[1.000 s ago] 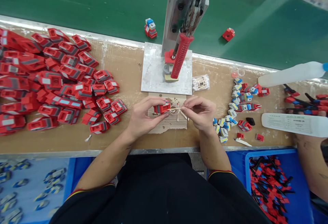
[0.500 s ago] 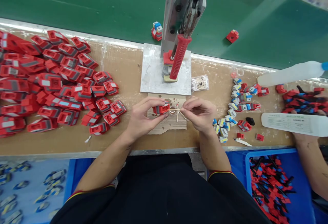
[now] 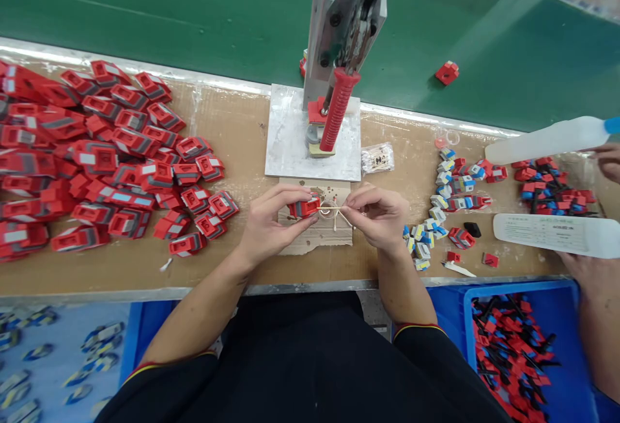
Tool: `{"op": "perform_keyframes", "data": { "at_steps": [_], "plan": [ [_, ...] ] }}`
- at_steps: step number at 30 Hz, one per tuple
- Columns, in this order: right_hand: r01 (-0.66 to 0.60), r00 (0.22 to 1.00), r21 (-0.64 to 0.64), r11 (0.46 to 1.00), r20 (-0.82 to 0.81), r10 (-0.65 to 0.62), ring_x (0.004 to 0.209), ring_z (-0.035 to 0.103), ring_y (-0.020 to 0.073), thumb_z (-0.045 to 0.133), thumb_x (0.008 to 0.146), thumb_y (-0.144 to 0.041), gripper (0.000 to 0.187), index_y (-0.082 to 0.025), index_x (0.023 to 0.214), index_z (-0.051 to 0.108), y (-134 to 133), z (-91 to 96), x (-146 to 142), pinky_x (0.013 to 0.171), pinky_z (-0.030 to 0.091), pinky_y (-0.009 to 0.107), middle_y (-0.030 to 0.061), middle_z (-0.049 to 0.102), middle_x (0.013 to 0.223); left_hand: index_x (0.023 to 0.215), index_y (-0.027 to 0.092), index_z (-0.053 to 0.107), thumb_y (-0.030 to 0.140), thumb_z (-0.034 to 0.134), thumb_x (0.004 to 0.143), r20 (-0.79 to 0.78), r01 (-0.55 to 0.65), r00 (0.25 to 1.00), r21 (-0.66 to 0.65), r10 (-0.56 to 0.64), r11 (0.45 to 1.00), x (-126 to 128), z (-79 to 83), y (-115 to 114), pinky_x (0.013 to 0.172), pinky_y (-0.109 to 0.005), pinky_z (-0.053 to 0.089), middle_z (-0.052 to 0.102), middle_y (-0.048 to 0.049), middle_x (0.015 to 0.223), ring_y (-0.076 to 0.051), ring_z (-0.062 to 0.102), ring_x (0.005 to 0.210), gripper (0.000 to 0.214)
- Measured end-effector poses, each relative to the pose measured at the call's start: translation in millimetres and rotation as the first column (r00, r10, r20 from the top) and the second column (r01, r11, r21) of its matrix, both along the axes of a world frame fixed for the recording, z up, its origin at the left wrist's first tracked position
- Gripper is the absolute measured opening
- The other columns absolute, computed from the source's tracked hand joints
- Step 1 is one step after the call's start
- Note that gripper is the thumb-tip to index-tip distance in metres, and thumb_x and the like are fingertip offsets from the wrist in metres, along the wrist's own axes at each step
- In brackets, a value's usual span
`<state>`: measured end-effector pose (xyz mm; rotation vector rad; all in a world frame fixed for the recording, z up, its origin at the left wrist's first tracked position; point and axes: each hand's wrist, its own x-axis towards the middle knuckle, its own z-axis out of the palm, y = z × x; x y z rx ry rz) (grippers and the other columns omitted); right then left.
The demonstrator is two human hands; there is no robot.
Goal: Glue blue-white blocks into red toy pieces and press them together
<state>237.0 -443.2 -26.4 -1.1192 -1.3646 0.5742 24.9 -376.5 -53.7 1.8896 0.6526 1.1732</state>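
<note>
Between the thumb and fingers of my left hand (image 3: 271,219) is a red and grey plastic toy car part (image 3: 304,207), held above a torn piece of cardboard (image 3: 314,239). My right hand (image 3: 375,213) pinches a thin cotton swab (image 3: 332,208), its far end touching the right end of the red part. Beneath the swab lie a small clear ring and another swab (image 3: 336,221) on the cardboard. Straight ahead stands a hand press with a red handle (image 3: 339,110) on a metal base plate (image 3: 285,132).
Many red car parts (image 3: 130,142) are heaped at left. A packet of cotton swabs (image 3: 378,157) lies right of the press. White, blue and yellow parts (image 3: 438,200), plastic bottles (image 3: 552,234) and a blue bin (image 3: 571,319) are at right, near a co-worker's hands (image 3: 593,274).
My hands stay almost in place, the swab still against the red part. On the green belt, the small pieces have shifted right. The co-worker's hand has drawn back from the red and black pile.
</note>
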Motion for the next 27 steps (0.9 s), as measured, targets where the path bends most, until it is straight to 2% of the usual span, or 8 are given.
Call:
{"op": "perform_keyframes", "data": {
  "at_steps": [10, 15, 18, 20, 22, 24, 27],
  "plan": [
    [0.003, 1.0, -0.002, 1.0, 0.016, -0.003, 0.061, 0.071, 0.0129, 0.085, 0.087, -0.013, 0.016, -0.025, 0.08, 0.076, 0, -0.4, 0, 0.05, 0.047, 0.026, -0.0005, 0.08, 0.073, 0.113, 0.023, 0.08, 0.027, 0.089, 0.091, -0.05, -0.008, 0.999, -0.014, 0.007, 1.0, -2, 0.5, 0, 0.093, -0.034, 0.067, 0.084, -0.0067, 0.11, -0.021, 0.082, 0.102, 0.024],
    [0.019, 0.999, 0.022, 1.0, -0.027, -0.019, 0.06, 0.07, 0.014, 0.086, 0.091, -0.027, 0.016, -0.025, 0.079, 0.075, 1, -1.0, 5, 0.051, 0.048, 0.027, 0.0, 0.078, 0.07, 0.113, 0.024, 0.079, 0.025, 0.089, 0.09, -0.015, 0.004, 1.0, -0.005, -0.004, 1.0, -2, -1.5, 0, 0.093, -0.033, 0.067, 0.084, -0.0058, 0.11, -0.02, 0.082, 0.102, 0.025],
    [0.116, 0.993, 0.095, 0.989, -0.046, -0.112, 0.058, 0.067, 0.0146, 0.087, 0.091, -0.034, 0.021, -0.025, 0.078, 0.074, -4, 4.8, 22, 0.053, 0.049, 0.029, -0.0013, 0.075, 0.067, 0.113, 0.023, 0.078, 0.03, 0.09, 0.09, 0.007, 0.0, 1.0, -0.071, 0.0, 0.998, -2, -4.0, 0, 0.095, -0.034, 0.067, 0.084, -0.007, 0.11, -0.021, 0.082, 0.103, 0.027],
    [0.134, 0.99, 0.117, 0.984, 0.029, -0.139, 0.06, 0.067, 0.015, 0.087, 0.091, -0.03, 0.017, -0.026, 0.081, 0.074, -9, 7.6, 34, 0.056, 0.05, 0.03, -0.0021, 0.074, 0.068, 0.115, 0.021, 0.073, 0.036, 0.093, 0.087, 0.067, 0.006, 0.998, -0.185, 0.007, 0.983, -4, -5.4, 1, 0.093, -0.034, 0.068, 0.084, -0.0082, 0.111, -0.022, 0.083, 0.103, 0.037],
    [0.037, 0.975, 0.072, 0.997, 0.215, -0.051, 0.065, 0.067, 0.0155, 0.085, 0.093, -0.023, 0.013, -0.027, 0.085, 0.075, -13, 5.7, 38, 0.062, 0.052, 0.031, -0.0018, 0.077, 0.073, 0.115, 0.022, 0.068, 0.038, 0.097, 0.082, 0.16, 0.04, 0.987, -0.312, 0.011, 0.949, -6, -6.2, 4, 0.088, -0.032, 0.069, 0.084, -0.0089, 0.113, -0.022, 0.084, 0.1, 0.047],
    [-0.092, 0.898, -0.038, 0.995, 0.428, 0.099, 0.071, 0.067, 0.0165, 0.08, 0.096, -0.021, 0.012, -0.027, 0.087, 0.076, -15, -1.1, 34, 0.068, 0.054, 0.033, -0.0001, 0.079, 0.081, 0.111, 0.023, 0.065, 0.037, 0.1, 0.078, 0.235, 0.074, 0.972, -0.411, 0.027, 0.909, -8, -7.0, 8, 0.082, -0.03, 0.069, 0.084, -0.0085, 0.115, -0.021, 0.084, 0.096, 0.05],
    [-0.158, 0.764, -0.19, 0.969, 0.599, 0.241, 0.086, 0.066, 0.0208, 0.074, 0.102, -0.03, 0.009, -0.028, 0.095, 0.08, -14, -11.1, 25, 0.079, 0.057, 0.037, 0.0047, 0.079, 0.096, 0.108, 0.026, 0.069, 0.034, 0.103, 0.074, 0.316, 0.093, 0.945, -0.508, 0.085, 0.856, -11, -8.9, 13, 0.081, -0.029, 0.069, 0.085, -0.0051, 0.118, -0.018, 0.083, 0.092, 0.049]
  ]
}}
